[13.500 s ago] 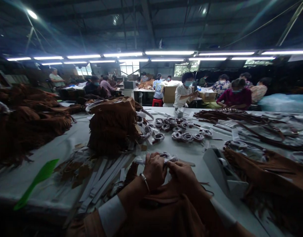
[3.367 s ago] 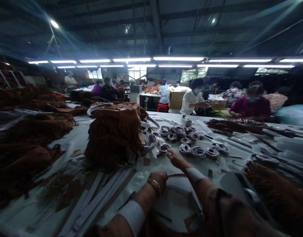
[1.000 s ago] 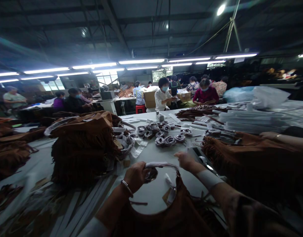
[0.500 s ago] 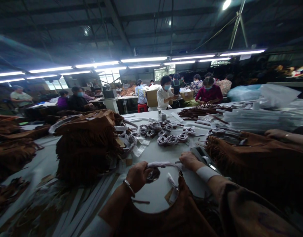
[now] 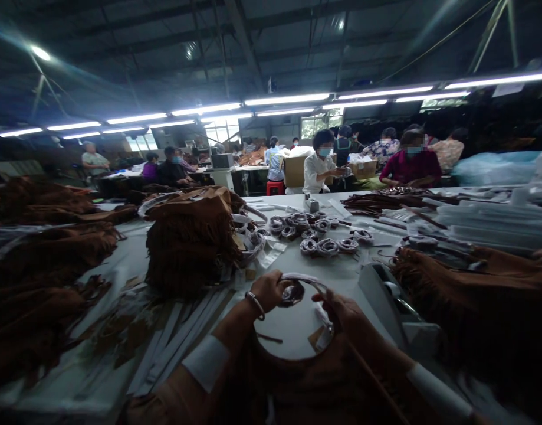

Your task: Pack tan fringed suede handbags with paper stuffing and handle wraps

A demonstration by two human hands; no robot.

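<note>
A brown suede bag (image 5: 292, 378) lies against me at the table's front, its curved handle (image 5: 304, 277) wrapped in pale material. My left hand (image 5: 267, 293), with a bangle on its wrist, is closed round the handle's left part. A coiled strap (image 5: 292, 294) shows just beside those fingers; whether they also hold it I cannot tell. My right hand (image 5: 344, 313) pinches the handle's right end, fingers together. Close to its right stands a grey tape dispenser (image 5: 388, 298). Through the bag's opening a brown scrap (image 5: 271, 339) shows on the white tabletop.
Fringed brown bags are stacked at left (image 5: 193, 236) and right (image 5: 474, 283). Several wrapped coils (image 5: 328, 247) lie ahead. Pale strips (image 5: 164, 348) and scraps cover the left front. White foam sheets (image 5: 483, 218) are piled at the right back. Co-workers sit beyond the table.
My right hand has come from beside the tape dispenser leftward onto the handle. The whole scene has shifted rightward in the view. My left hand keeps its hold.
</note>
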